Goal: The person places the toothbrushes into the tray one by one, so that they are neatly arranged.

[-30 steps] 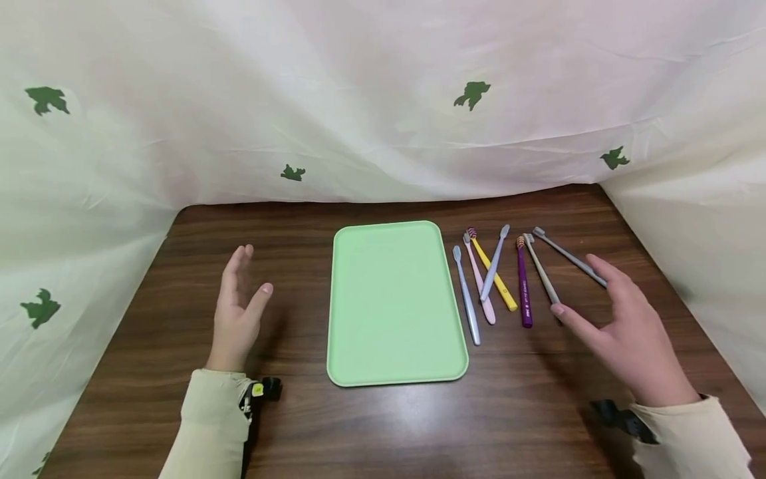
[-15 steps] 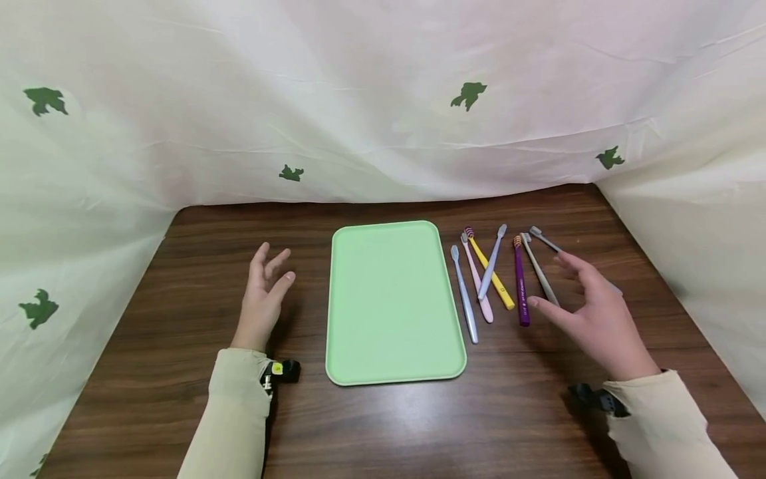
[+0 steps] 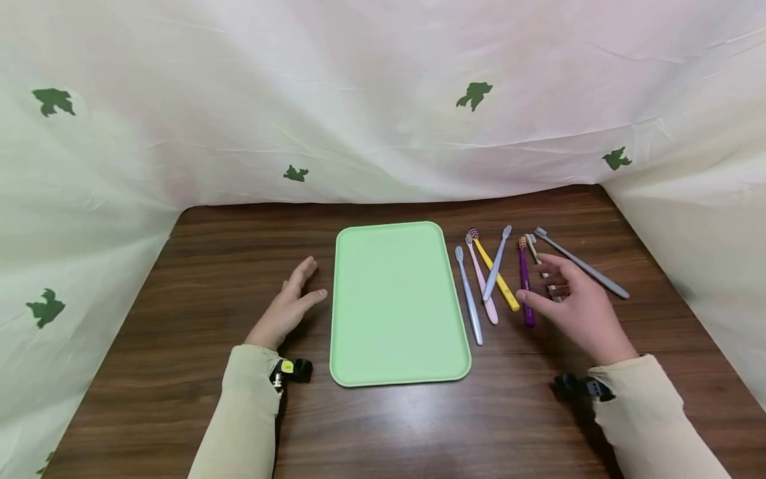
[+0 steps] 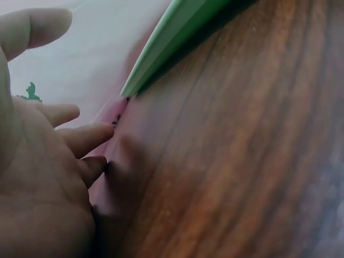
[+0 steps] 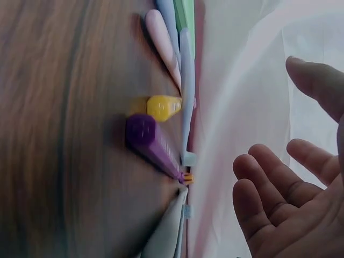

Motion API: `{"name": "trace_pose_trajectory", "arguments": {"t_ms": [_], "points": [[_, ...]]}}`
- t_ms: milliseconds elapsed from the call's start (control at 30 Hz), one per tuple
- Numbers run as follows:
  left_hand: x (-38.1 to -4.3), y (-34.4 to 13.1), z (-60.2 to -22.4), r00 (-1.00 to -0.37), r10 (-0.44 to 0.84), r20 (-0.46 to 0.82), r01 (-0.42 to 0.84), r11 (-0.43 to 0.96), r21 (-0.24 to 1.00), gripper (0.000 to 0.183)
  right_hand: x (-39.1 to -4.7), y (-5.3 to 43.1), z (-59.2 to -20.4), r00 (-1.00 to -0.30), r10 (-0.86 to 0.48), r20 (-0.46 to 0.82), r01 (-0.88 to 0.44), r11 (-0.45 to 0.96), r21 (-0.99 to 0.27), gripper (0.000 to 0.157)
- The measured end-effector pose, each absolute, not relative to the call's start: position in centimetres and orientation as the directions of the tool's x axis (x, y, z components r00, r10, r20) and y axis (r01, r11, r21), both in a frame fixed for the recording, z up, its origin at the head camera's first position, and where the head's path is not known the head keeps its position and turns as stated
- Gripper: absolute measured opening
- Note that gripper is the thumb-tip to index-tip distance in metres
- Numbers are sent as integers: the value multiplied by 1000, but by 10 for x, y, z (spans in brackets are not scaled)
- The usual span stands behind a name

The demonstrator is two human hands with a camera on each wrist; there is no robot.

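A green tray (image 3: 397, 306) lies mid-table. My left hand (image 3: 286, 307) hovers beside its left edge, fingers loosely extended and holding nothing; the left wrist view has the raised tray rim (image 4: 156, 56) beyond the fingers. On the right, my right hand (image 3: 579, 309) is above the toothbrushes, thumb and fingers spread. The thumb overlaps a purple toothbrush (image 3: 529, 316), and the fingers partly cover an off-white toothbrush (image 3: 531, 243). In the right wrist view, the right fingers stay apart from the purple handle.
Between tray and right hand lie a light blue toothbrush (image 3: 471, 303), a pink toothbrush (image 3: 492, 314) and a yellow toothbrush (image 3: 507, 293), with a periwinkle toothbrush (image 3: 497, 263) crossing over. A grey toothbrush (image 3: 589, 269) is farther right. White cloth (image 3: 383, 133) borders the table.
My left hand has moved right, toward the tray's left edge. My right hand has shifted left over the off-white and purple toothbrushes, uncovering the grey one. Tray and toothbrushes stay put.
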State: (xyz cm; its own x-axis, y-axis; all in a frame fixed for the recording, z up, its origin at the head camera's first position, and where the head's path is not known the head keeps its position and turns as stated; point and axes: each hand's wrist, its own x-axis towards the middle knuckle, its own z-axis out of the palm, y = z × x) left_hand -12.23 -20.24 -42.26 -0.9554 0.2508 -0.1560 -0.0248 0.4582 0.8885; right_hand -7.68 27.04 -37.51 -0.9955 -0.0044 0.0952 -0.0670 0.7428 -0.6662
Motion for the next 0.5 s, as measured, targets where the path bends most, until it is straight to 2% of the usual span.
{"name": "trace_pose_trajectory", "arguments": {"t_ms": [200,367,500], "points": [[-124,-196,-422,-928,293,-229,-22,573,820,82,-86,266,-375,-989,-25,148,-116,758,-642,61],[-123,-196,-425,-920,316,-230,7,601,799,81,-91,259,-381,-988,-43,151,-129,769,-626,47],[-120,-199,-425,-915,303,-268,-20,627,779,80,-94,256,-384,-989,-65,130,-133,763,-632,41]]}}
